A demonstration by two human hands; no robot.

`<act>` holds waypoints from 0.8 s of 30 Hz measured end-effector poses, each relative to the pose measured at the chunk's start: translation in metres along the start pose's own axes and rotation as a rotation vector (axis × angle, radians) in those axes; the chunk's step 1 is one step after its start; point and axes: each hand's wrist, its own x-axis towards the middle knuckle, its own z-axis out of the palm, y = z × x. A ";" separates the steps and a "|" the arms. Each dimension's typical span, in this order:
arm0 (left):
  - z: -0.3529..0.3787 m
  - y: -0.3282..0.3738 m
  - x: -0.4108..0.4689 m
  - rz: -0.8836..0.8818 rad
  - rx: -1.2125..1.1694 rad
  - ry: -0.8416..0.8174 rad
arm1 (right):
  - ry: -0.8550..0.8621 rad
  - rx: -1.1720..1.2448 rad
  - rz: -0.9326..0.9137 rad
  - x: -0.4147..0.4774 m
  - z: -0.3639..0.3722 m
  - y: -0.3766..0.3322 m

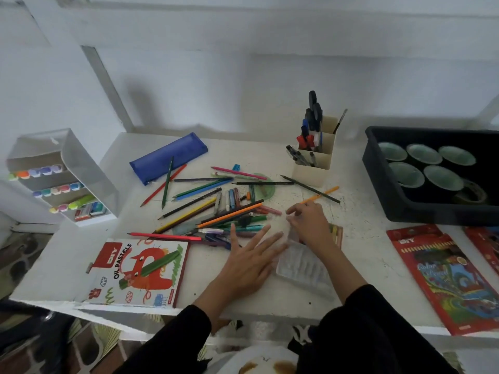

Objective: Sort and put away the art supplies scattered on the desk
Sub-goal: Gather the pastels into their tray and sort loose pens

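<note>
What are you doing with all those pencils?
A person is tidying art supplies at a white desk. The left hand lies flat, fingers spread, beside a clear plastic tray. The right hand curls over the tray's far end; what it holds is unclear. Coloured pencils and pens lie in a loose pile just beyond.

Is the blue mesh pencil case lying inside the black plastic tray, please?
No, the blue mesh pencil case lies on the white desk, well left of the black plastic tray.
</note>
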 end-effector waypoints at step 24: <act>-0.025 -0.074 -0.058 -0.895 -0.329 0.259 | -0.304 -0.187 -0.227 -0.029 0.038 -0.088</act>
